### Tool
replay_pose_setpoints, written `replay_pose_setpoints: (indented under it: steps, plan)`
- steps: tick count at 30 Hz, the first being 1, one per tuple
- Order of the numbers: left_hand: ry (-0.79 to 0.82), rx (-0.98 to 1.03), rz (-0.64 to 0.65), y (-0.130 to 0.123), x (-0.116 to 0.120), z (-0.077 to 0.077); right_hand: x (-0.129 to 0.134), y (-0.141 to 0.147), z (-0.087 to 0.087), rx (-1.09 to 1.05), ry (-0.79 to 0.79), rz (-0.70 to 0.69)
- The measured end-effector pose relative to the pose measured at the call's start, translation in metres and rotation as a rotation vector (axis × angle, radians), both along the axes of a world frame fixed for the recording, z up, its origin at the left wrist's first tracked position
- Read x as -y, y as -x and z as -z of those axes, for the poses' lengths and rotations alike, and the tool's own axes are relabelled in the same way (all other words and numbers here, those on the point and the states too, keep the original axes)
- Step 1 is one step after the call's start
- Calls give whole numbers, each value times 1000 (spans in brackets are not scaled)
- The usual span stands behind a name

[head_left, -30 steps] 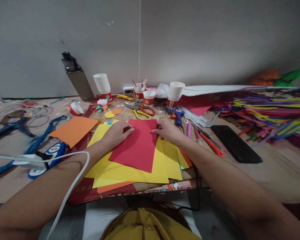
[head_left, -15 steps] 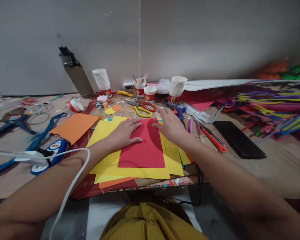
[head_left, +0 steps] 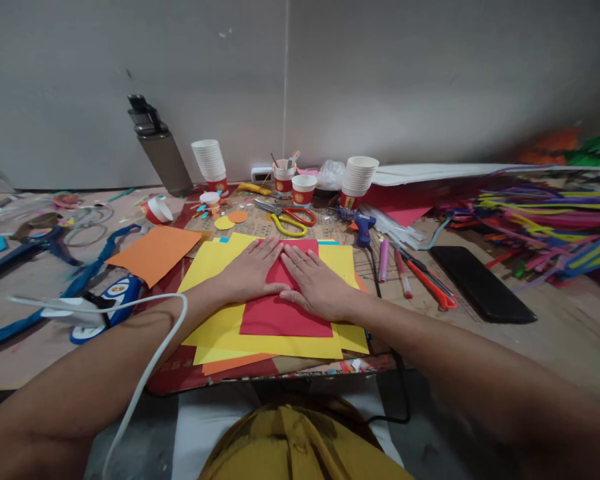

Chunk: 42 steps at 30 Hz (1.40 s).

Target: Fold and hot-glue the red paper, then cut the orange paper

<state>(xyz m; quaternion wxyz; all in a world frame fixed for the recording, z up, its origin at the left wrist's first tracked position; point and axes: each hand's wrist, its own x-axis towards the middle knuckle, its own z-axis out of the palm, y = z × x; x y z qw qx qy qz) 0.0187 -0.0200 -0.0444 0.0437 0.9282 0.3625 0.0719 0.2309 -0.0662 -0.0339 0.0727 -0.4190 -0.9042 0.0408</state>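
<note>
A red sheet of paper (head_left: 286, 320) lies on top of several yellow sheets (head_left: 215, 340) in front of me. My left hand (head_left: 253, 270) rests flat across the left part of the red sheet and the yellow beside it, fingers stretched forward. Flat on the red sheet lies my right hand (head_left: 315, 283), its fingers extended toward the left hand. The fingertips and thumbs of both hands meet or nearly meet in the middle. Beneath the yellow sheets an orange sheet (head_left: 240, 364) shows at the front edge.
Beyond the paper are scissors (head_left: 290, 219), paper cups (head_left: 304, 190) and a glue gun (head_left: 365, 230). On the right lie a utility knife (head_left: 433, 285), a black phone (head_left: 483, 283) and pipe cleaners (head_left: 540, 220). A bottle (head_left: 165, 160) leans against the wall. A white cable (head_left: 153, 367) crosses my left forearm.
My right hand has moved left and nearer to me, from the sheet's upper right onto its middle, beside the left hand. The camera view has shifted slightly.
</note>
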Motion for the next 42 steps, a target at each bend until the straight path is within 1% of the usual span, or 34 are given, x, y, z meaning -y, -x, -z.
replay_pose_setpoints:
  steps: [3, 6, 9, 11, 13, 15, 16, 17, 18, 20, 22, 23, 25, 26, 28, 30, 32, 36, 42]
  plan:
    - [15, 17, -6, -1, 1, -1, 0, -16, 0, 15, 15, 57]
    - [31, 41, -12, -1, 0, -1, 0, -40, 2, 37, 51, 111]
    - [54, 61, -28, -2, 0, -2, -1, -66, -3, 59, 71, 222]
    - [66, 71, -54, -3, 1, -4, -1, -79, -16, 29, 18, 339]
    - [74, 66, -79, -4, 1, -5, 0, -83, -35, -114, -98, 435]
    - [76, 53, -104, -5, 2, -6, 3, -77, -55, -293, -193, 436]
    - [74, 50, -119, -5, 3, -6, 5, -70, -63, -353, -207, 416]
    - [69, 53, -135, -6, 3, -7, 6, -62, -69, -391, -204, 385]
    - [62, 62, -148, -6, 4, -7, 8, -53, -71, -393, -165, 321]
    - [45, 92, -156, -6, 5, -7, 12, -33, -67, -305, -19, 117]
    - [17, 149, -157, -5, 5, -9, 13, -18, -52, -189, 125, -45]
    - [-5, 194, -159, -4, 6, -9, 14, -12, -43, -162, 160, -86]
    - [-57, 313, -153, -1, 7, -12, 13, -6, -27, -164, 138, -91]
    - [-69, 368, -127, 0, 8, -13, 12, -5, -20, -183, 116, -93]
    - [-51, 427, -27, 1, 8, -15, 10, -6, -13, -223, 93, -95]
    - [0, 410, 74, 1, 8, -16, 9, -9, -13, -258, 109, -110]
    - [25, 373, 112, 0, 5, -17, 8, -12, -16, -300, 132, -133]
    - [39, 361, 105, -2, 1, -17, 6, -15, -20, -368, 129, -128]
    - [60, 376, 91, 0, -1, -14, 3, -16, -15, -379, 108, -149]
